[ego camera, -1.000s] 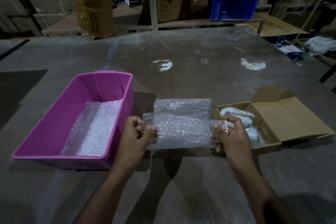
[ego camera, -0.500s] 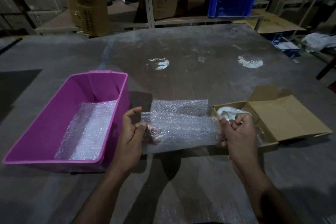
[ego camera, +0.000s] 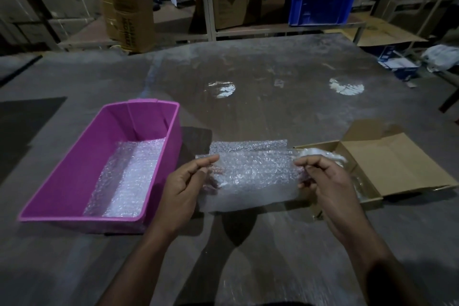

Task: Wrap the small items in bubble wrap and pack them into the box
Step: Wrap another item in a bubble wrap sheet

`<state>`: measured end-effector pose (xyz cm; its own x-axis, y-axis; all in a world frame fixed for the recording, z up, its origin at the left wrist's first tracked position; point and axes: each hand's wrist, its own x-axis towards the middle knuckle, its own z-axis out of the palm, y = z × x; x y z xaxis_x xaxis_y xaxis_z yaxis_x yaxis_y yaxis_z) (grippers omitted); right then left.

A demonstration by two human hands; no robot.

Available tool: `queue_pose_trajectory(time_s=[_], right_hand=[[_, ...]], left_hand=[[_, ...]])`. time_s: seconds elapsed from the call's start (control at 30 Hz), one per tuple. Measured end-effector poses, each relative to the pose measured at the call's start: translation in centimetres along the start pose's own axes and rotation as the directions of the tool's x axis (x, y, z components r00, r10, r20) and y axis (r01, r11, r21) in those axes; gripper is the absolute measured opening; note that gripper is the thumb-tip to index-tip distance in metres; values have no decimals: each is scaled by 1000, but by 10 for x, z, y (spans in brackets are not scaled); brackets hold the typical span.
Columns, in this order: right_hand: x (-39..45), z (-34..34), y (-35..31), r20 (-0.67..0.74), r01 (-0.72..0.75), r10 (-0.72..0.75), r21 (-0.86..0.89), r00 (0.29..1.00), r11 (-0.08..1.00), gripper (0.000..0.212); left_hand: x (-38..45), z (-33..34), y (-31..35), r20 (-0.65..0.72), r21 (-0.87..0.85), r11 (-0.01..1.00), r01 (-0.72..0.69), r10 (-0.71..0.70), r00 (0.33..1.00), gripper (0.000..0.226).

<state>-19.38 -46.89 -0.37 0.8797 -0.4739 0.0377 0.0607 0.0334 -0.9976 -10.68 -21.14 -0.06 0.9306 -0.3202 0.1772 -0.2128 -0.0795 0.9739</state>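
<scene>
I hold a sheet of bubble wrap (ego camera: 250, 176) stretched between both hands just above the table. My left hand (ego camera: 183, 186) pinches its left edge between thumb and fingers. My right hand (ego camera: 323, 181) pinches the right edge. A small item inside the wrap cannot be made out clearly. To the right lies an open cardboard box (ego camera: 387, 164) with white wrapped items (ego camera: 320, 153) inside, partly hidden behind my right hand. A pink plastic bin (ego camera: 74, 169) with bubble wrap sheets (ego camera: 126, 176) on its floor stands to the left.
The grey table (ego camera: 260, 97) stretches far back, with two bright light reflections on it. Beyond its far edge stand a shelf frame, cardboard cartons (ego camera: 126, 7) and a blue crate (ego camera: 323, 5). More boxes lie at the right.
Both hands have shifted their grip on the bubble wrap's edges, and the sheet's upper edge now stands higher between thumbs and fingers. The camera has tilted slightly.
</scene>
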Motion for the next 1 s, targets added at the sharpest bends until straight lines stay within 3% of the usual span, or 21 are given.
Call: queue_pose_trajectory(time_s=[0.1,0.17,0.27,0.37,0.47,0.6,0.7,0.83,0.93,1.0], right_hand=[[-5,-2,-7,71,12,-10,-22,997,1000,23],[-6,-4,-9,99,15,-11,-38,995,999,30],[-4,-7,-8,60,45,-37,-144,998,988,25],[-3,-8,-8,22,87,-84,-193,996,977,12],[-2,-12,-9,50,160,-152,-292,987,943,12],[-1,-18,-7,123,163,-134,-271,983,949,11],[1,-14,-9,122,119,-97,-191,988,974,11],[5,-10,-7,116,74,-59,-132,991,989,16],[8,-8,-5,110,69,-54,-131,992,989,24],[11,-8,-3,125,65,-45,-166,991,984,31]], left_hand=[[0,-3,-2,27,111,994,2,-5,1000,44],[1,-3,0,10,172,985,-3,1,1000,46],[3,-2,4,-25,224,973,-48,55,998,33],[2,-3,4,23,328,934,-140,140,990,14],[4,-6,-1,49,380,914,-144,135,990,8],[4,-4,-1,54,294,947,-128,117,992,7],[3,-2,0,15,150,989,-16,14,1000,16],[7,-2,-5,-60,113,994,16,-9,998,22],[10,-1,-3,-3,131,990,-41,42,999,9],[10,-1,-1,53,147,988,-43,35,998,23]])
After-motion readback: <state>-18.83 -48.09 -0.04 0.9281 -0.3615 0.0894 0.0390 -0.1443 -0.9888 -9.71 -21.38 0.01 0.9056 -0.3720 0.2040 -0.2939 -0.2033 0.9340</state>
